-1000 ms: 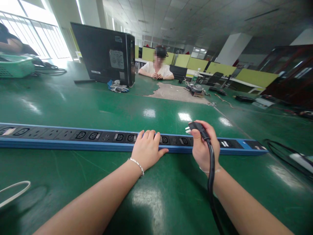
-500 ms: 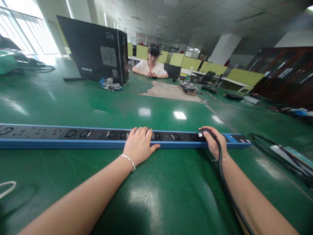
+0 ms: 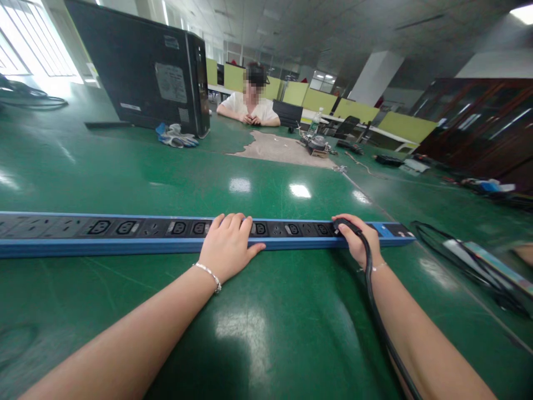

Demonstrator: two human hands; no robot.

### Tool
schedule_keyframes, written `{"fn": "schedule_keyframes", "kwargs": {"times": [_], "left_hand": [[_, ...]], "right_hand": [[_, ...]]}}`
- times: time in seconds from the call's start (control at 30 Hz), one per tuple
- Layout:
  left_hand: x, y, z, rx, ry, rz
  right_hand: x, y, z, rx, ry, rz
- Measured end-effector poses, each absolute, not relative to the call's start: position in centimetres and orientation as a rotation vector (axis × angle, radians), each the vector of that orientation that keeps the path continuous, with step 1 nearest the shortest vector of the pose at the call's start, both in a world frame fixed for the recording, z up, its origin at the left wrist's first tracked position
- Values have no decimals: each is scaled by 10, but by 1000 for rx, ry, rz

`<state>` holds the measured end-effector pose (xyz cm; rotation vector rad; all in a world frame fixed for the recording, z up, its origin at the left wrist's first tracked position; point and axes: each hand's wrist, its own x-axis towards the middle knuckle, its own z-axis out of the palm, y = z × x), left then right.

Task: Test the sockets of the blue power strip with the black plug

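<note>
A long blue power strip (image 3: 137, 246) with a row of black sockets lies across the green tabletop in front of me. My left hand (image 3: 227, 244) grips it near the middle of the view, fingers over the top and thumb along the near side, covering some sockets. Further right, my right hand (image 3: 360, 244) is closed around a black power plug (image 3: 340, 223) at a socket near the strip's right end. I cannot tell how deep the plug sits. Its thick black cable (image 3: 377, 305) runs down over my right wrist toward the bottom edge.
A black computer case (image 3: 137, 66) stands at the back left, with work gloves (image 3: 177, 136) beside it. Another person (image 3: 250, 105) sits across the table. Coiled black cables (image 3: 470, 261) lie right of the strip; a bottle (image 3: 316, 119) stands farther back.
The whole view has shifted slightly, so the scene sits further left. Both hands keep their places on the strip; the plug's white marking shows less than before.
</note>
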<state>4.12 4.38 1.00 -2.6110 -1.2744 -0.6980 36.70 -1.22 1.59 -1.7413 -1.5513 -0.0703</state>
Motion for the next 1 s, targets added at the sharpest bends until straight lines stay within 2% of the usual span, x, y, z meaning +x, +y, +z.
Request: {"fn": "schedule_keyframes", "kwargs": {"times": [0.3, 1.0], "left_hand": [[41, 45, 8, -2605, -1264, -716], [41, 44, 8, -2604, -1269, -710]], "right_hand": [[365, -24, 6, -1743, -1695, -271], [358, -14, -2, -1839, -1510, -276]]}}
